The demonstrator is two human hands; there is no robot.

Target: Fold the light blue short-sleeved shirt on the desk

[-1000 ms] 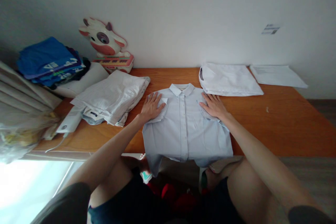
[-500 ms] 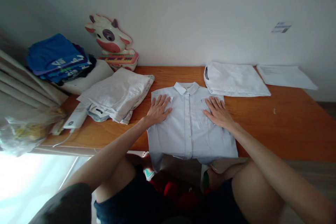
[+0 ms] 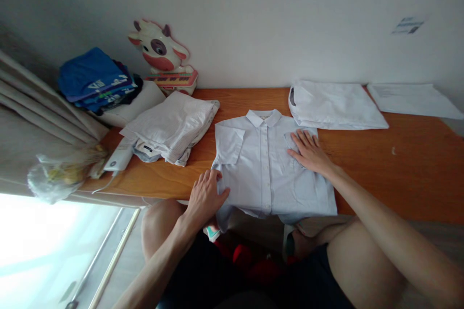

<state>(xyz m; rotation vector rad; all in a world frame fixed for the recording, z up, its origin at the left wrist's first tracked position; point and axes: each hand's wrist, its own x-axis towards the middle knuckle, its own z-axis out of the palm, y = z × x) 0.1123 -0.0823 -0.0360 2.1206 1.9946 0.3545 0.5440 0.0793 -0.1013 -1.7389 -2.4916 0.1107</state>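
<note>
A pale blue short-sleeved shirt [image 3: 266, 166] lies buttoned and face up on a wooden desk [image 3: 398, 169], its hem hanging over the near edge. The right hand [image 3: 309, 153] presses flat on the chest, fingers spread. The left hand [image 3: 205, 198] curls loosely at the lower side edge (whether it pinches cloth is unclear). Beyond the left hand lies folded white clothing [image 3: 174, 128].

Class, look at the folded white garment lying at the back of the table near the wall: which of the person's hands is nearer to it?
Right. The right hand rests flat on the light blue shirt, just in front of the folded white garment. The left hand is at the shirt's lower left edge, much farther away.
</note>
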